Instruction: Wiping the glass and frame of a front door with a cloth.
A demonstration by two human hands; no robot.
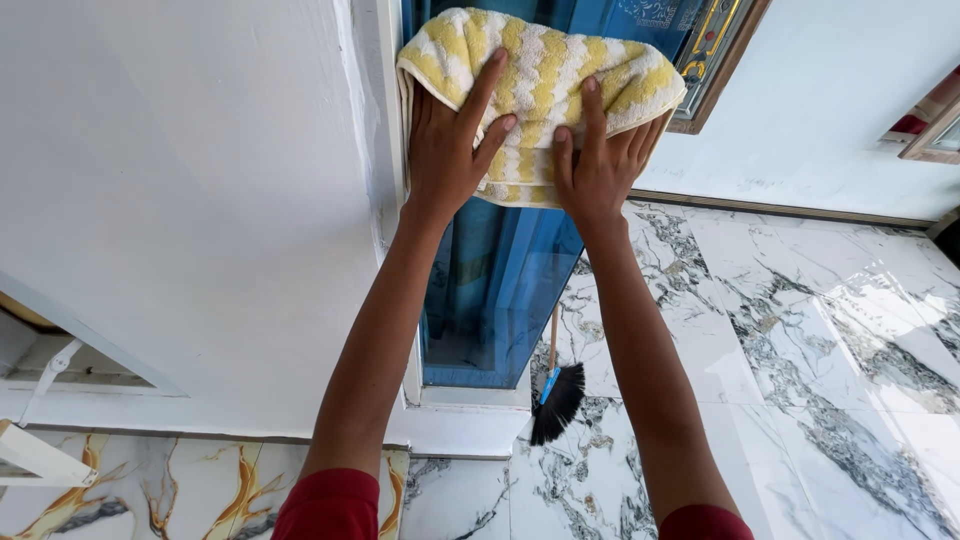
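Observation:
A yellow-and-white striped towel is pressed flat against a blue glass pane set in a white frame. My left hand lies spread on the towel's left part, fingers apart and pointing up. My right hand presses the towel's right part, index finger stretched upward. Both arms reach up from red sleeves at the bottom of the view.
A white wall stands to the left of the pane. A black-bristled broom leans by the frame's foot on the marble-patterned floor. A wooden-framed door is at the upper right, a white frame piece at the lower left.

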